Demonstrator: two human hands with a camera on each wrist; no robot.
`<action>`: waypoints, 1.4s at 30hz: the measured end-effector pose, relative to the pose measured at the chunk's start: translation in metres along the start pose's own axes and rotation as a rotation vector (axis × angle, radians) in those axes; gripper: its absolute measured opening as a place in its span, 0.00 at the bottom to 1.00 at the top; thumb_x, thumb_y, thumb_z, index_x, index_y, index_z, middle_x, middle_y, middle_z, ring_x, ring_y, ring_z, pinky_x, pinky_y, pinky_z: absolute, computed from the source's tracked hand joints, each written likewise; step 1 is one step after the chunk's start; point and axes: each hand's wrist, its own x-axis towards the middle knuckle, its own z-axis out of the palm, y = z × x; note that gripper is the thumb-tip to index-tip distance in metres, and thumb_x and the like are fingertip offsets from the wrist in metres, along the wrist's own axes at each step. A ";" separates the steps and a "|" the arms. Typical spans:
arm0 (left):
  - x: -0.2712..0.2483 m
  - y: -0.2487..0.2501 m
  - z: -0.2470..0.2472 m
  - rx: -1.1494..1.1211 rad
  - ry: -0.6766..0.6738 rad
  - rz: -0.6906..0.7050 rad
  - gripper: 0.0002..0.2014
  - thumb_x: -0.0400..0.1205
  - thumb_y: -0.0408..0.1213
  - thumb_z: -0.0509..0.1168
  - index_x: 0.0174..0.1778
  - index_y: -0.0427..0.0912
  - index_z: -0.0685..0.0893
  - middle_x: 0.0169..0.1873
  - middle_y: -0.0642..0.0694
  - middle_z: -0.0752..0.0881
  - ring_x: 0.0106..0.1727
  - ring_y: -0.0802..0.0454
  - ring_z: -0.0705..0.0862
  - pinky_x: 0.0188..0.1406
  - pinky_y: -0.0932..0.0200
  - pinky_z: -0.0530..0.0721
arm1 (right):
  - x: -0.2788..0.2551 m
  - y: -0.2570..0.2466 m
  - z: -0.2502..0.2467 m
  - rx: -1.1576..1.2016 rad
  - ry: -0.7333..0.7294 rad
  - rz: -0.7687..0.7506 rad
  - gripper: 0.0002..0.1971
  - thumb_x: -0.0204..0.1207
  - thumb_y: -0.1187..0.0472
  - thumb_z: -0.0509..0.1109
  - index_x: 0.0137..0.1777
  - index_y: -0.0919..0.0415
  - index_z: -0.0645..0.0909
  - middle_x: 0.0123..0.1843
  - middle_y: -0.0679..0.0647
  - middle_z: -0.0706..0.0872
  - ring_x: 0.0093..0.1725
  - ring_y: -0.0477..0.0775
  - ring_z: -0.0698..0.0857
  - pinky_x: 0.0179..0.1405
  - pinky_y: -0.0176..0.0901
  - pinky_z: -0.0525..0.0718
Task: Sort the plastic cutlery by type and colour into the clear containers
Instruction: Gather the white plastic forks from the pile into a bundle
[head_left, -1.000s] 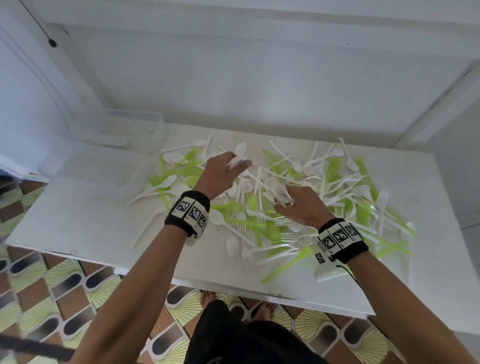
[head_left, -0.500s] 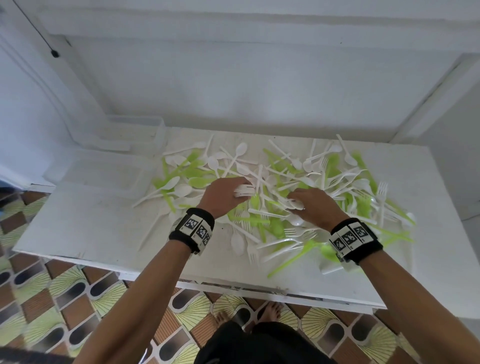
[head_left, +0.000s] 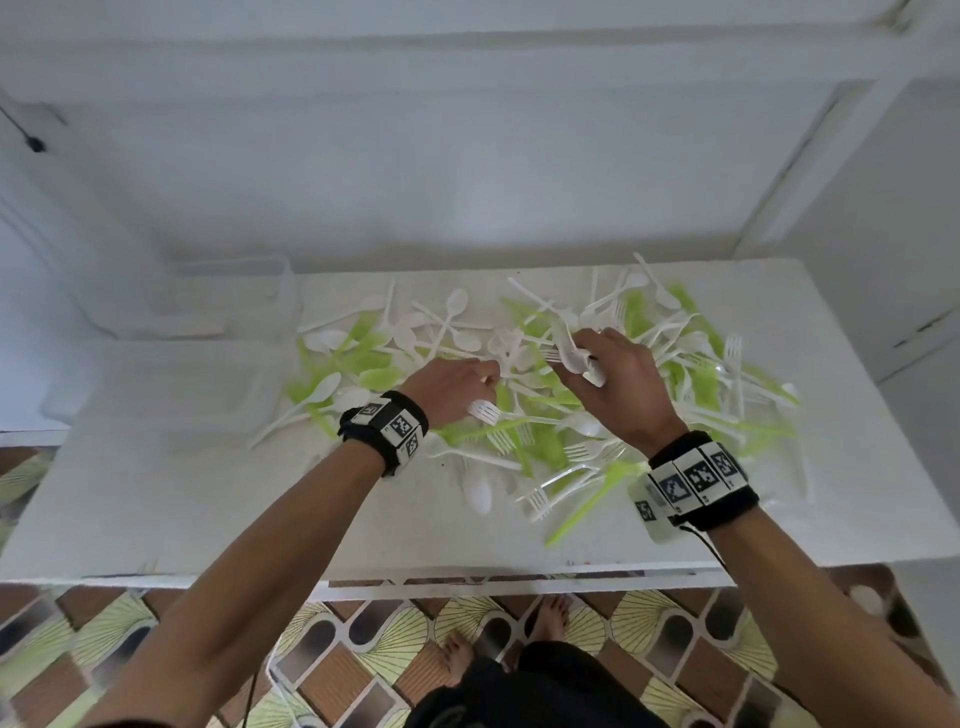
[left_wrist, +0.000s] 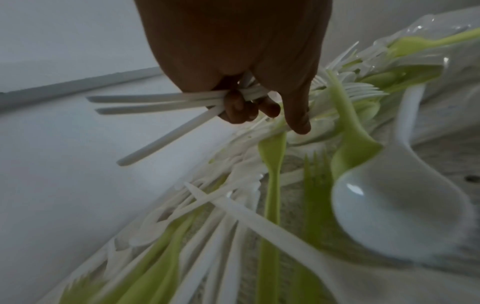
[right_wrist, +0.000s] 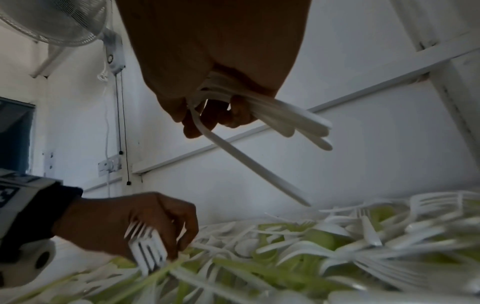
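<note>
Plastic cutlery litters the white table against a white wall.

glossy plastic cutlery, matt white table

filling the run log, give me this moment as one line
left hand: holds white forks | right hand: holds white forks | pile: mixed on table | containers: far left

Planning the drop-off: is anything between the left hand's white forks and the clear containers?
Nothing visible blocks it. The left hand grips white forks; only pile-edge cutlery lies flat toward the clear containers at the far-left.
</note>
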 end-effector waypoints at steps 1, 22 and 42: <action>0.001 -0.002 -0.003 0.022 0.024 0.016 0.10 0.76 0.31 0.71 0.48 0.49 0.92 0.59 0.52 0.84 0.57 0.49 0.84 0.35 0.54 0.75 | -0.002 -0.001 0.002 0.012 0.008 0.006 0.09 0.79 0.56 0.78 0.51 0.61 0.85 0.35 0.36 0.73 0.36 0.41 0.70 0.34 0.34 0.65; -0.030 -0.010 -0.036 -0.393 0.240 -0.215 0.12 0.80 0.42 0.73 0.50 0.42 0.78 0.38 0.42 0.87 0.38 0.42 0.84 0.33 0.54 0.77 | -0.053 0.053 0.005 -0.371 -0.743 0.215 0.18 0.80 0.48 0.69 0.68 0.50 0.77 0.46 0.57 0.87 0.51 0.64 0.86 0.41 0.47 0.77; -0.031 0.069 0.040 -0.080 -0.076 0.105 0.10 0.81 0.38 0.68 0.56 0.52 0.89 0.47 0.51 0.91 0.47 0.46 0.88 0.41 0.55 0.79 | -0.019 0.020 -0.010 -0.124 -0.150 0.116 0.13 0.81 0.52 0.75 0.53 0.60 0.79 0.34 0.47 0.83 0.31 0.56 0.83 0.31 0.42 0.69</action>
